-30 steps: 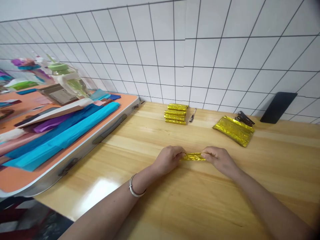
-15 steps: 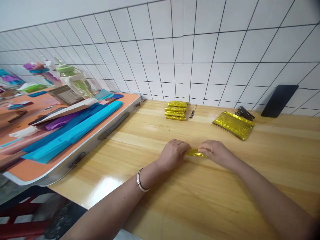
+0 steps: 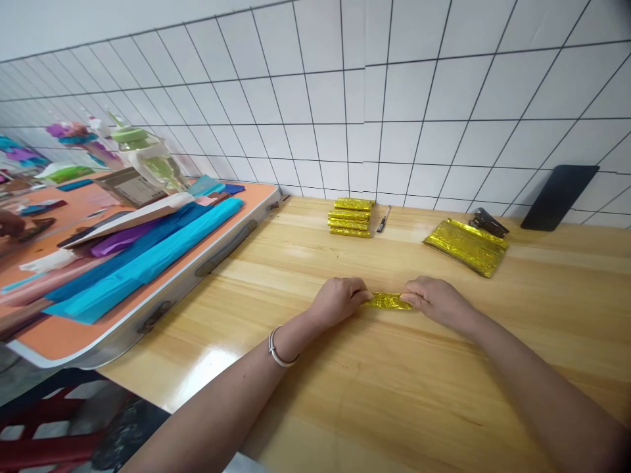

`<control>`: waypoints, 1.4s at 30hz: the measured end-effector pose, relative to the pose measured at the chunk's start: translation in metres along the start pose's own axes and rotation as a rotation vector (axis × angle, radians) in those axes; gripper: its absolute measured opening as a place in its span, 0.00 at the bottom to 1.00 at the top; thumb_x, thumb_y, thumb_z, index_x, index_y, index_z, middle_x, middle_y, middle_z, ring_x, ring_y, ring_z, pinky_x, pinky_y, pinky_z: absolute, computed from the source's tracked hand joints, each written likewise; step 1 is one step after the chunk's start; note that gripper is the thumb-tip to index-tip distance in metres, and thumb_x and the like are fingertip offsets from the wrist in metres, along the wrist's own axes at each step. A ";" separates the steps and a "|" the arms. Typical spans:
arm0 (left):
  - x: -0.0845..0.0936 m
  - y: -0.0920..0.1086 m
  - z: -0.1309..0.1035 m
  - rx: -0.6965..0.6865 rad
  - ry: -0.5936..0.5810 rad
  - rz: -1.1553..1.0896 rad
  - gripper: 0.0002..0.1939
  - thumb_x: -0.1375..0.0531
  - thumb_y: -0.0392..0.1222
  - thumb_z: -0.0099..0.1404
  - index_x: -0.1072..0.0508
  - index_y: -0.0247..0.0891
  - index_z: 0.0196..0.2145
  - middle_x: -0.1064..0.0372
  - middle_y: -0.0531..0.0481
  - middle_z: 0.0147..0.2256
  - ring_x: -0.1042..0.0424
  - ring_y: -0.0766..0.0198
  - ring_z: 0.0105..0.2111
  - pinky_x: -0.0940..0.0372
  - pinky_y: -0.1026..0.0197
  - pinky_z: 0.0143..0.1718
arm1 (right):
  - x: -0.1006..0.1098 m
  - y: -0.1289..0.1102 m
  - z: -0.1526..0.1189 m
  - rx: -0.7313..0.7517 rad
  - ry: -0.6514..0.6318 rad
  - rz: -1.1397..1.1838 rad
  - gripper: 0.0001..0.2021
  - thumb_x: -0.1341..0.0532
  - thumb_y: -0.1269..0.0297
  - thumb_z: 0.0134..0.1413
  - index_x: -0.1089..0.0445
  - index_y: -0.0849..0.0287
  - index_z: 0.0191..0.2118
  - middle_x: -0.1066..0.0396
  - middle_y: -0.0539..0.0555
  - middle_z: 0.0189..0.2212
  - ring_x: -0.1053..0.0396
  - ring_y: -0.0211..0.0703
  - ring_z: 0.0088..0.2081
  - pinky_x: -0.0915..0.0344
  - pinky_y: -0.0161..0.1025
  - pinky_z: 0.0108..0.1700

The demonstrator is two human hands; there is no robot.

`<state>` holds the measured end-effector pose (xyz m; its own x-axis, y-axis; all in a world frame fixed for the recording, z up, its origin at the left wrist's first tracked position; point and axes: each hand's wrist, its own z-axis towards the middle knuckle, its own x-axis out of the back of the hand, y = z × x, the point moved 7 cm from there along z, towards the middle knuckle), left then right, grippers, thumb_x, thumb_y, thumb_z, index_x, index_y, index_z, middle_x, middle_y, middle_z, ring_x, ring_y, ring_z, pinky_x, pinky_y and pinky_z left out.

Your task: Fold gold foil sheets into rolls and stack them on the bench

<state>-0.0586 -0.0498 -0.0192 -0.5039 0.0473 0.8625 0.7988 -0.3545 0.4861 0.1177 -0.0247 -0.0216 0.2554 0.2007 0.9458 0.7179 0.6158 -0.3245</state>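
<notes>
Low over the wooden table, a narrow strip of gold foil paper (image 3: 389,301) stretches between my two hands. My left hand (image 3: 340,300) is closed on its left end, thumb and fingers pinched together. At the other end, my right hand (image 3: 434,299) pinches the strip in the same way. Beyond them lies a stack of several folded gold foil strips (image 3: 350,218), with a pen-like craft knife (image 3: 384,219) beside it. A flat pile of gold foil sheets (image 3: 466,246) rests to the right, and a black stapler-like tool (image 3: 488,223) touches its back edge.
A black phone (image 3: 560,198) leans against the tiled wall. On the left, an orange-topped folding table (image 3: 197,256) carries blue paper rolls (image 3: 148,263), a small cardboard box (image 3: 129,187) and a green-lidded bottle (image 3: 148,154). Another person's hand (image 3: 10,225) shows at the far left edge.
My hands have moved slightly apart, so more of the gold strip shows between them, flatter than before. Another person's hand has come into view at the left edge.
</notes>
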 end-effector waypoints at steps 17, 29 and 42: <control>0.022 -0.012 0.003 -0.112 0.147 -0.200 0.13 0.46 0.49 0.65 0.30 0.38 0.39 0.30 0.49 0.37 0.33 0.63 0.38 0.43 0.62 0.41 | 0.002 -0.001 -0.001 0.084 0.015 0.118 0.16 0.53 0.56 0.62 0.37 0.57 0.28 0.35 0.51 0.26 0.38 0.41 0.31 0.45 0.37 0.34; -0.001 0.018 -0.005 -0.253 -0.071 0.026 0.09 0.46 0.42 0.65 0.29 0.38 0.31 0.30 0.52 0.28 0.32 0.65 0.32 0.44 0.63 0.37 | -0.010 -0.035 -0.005 0.199 0.056 0.086 0.15 0.53 0.60 0.63 0.37 0.57 0.29 0.34 0.53 0.27 0.38 0.43 0.33 0.43 0.38 0.36; 0.008 -0.012 -0.001 -0.024 -0.020 0.008 0.16 0.42 0.48 0.61 0.35 0.36 0.21 0.36 0.53 0.23 0.39 0.68 0.24 0.51 0.66 0.24 | -0.008 -0.012 -0.004 0.179 0.090 0.114 0.16 0.54 0.58 0.63 0.34 0.57 0.30 0.32 0.54 0.27 0.37 0.43 0.33 0.42 0.40 0.36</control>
<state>-0.0727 -0.0464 -0.0183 -0.4902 0.0632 0.8693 0.7947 -0.3773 0.4756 0.1097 -0.0366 -0.0255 0.3906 0.2134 0.8955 0.5565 0.7201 -0.4144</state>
